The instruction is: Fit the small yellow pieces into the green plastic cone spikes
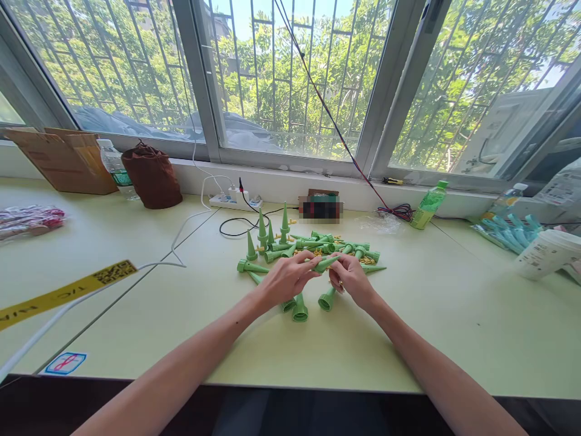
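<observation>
My left hand (293,275) is closed around the wide end of a green plastic watering spike (325,264), held just above the table with its tip to the right. At that tip are the closed fingers of my right hand (351,278); whether they also pinch a small part is hidden. Beyond my hands lies a pile of similar green spikes (318,244), several standing point up at its left. Small yellow valve pieces (368,260) show among them. Nearer me, a spike with its open threaded cap (300,310) faces the table's front edge.
A power strip (236,198) with cables sits by the window sill. To the left are a brown drawstring bag (151,175), a water bottle (118,171) and a cardboard box (63,162). A green bottle (429,206) and a white cup (549,253) stand on the right.
</observation>
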The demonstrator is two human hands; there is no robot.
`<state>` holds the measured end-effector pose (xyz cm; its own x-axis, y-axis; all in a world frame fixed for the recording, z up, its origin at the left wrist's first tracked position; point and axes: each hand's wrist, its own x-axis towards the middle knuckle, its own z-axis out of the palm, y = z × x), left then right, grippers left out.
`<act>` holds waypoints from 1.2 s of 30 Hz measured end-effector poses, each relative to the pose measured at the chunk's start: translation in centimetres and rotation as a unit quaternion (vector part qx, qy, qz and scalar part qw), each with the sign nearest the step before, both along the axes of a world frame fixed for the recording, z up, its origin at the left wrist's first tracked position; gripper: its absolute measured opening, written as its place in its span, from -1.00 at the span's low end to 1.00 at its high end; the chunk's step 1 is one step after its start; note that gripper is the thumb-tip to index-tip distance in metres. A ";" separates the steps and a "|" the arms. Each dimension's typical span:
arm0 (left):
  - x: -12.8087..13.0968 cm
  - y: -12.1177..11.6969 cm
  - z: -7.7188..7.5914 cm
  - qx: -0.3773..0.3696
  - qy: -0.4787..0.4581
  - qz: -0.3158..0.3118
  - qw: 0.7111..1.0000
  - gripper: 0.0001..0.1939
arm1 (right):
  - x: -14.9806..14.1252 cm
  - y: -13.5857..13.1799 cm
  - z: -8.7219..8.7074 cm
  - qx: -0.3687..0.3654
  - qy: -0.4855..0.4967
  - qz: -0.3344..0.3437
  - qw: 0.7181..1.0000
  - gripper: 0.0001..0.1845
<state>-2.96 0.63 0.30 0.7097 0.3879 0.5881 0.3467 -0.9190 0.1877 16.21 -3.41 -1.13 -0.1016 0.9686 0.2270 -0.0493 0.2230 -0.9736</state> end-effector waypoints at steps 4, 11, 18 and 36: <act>0.0 0.0 0.0 0.004 -0.009 -0.003 1.000 -0.70 | 0.0 0.1 -0.1 0.000 0.012 0.005 1.000 -0.75; -0.1 0.2 -0.3 0.008 -0.020 -0.013 1.000 -0.69 | 0.0 0.1 0.0 -0.008 0.010 0.006 1.000 -0.74; -0.2 0.4 -0.5 0.005 -0.027 -0.019 0.999 -0.66 | 0.0 -0.1 0.3 -0.018 -0.002 0.012 1.000 -0.67; -0.2 0.3 -0.3 -0.005 -0.031 -0.031 0.999 -0.64 | 0.0 -0.2 0.6 -0.033 -0.021 0.008 0.999 -0.69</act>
